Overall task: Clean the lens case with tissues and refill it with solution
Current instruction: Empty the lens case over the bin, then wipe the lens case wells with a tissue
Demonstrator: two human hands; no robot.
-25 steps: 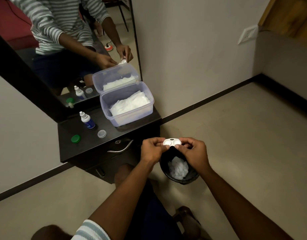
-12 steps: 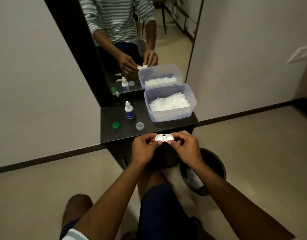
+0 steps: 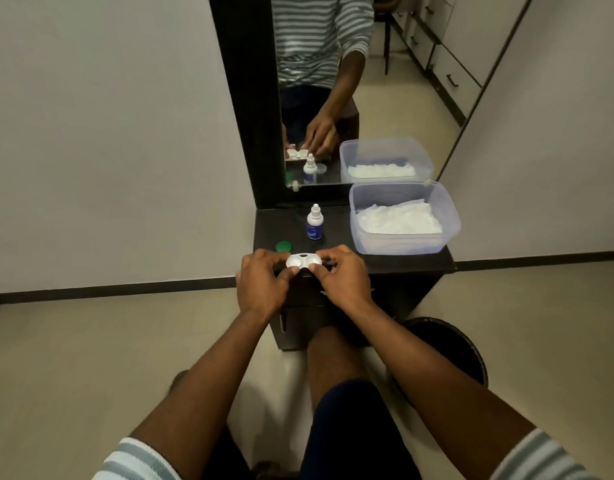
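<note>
A white two-well lens case (image 3: 303, 261) with both wells uncapped is held level at the front edge of the black stand (image 3: 395, 263). My left hand (image 3: 262, 284) pinches its left end and my right hand (image 3: 340, 277) pinches its right end. Just behind it stand a small solution bottle (image 3: 314, 223) with a blue label and white tip, and a green cap (image 3: 283, 246) to the left. A clear plastic tub (image 3: 402, 244) of white tissues (image 3: 399, 220) sits at the stand's right.
A mirror (image 3: 333, 88) in a black frame rises behind the stand and reflects the hands, bottle and tub. A black waste bin (image 3: 454, 351) stands on the floor at the right, beside my knee. White walls lie on both sides.
My hands carried the lens case from above the bin leftward to the stand's front edge. The view swung left to centre on the stand and mirror.
</note>
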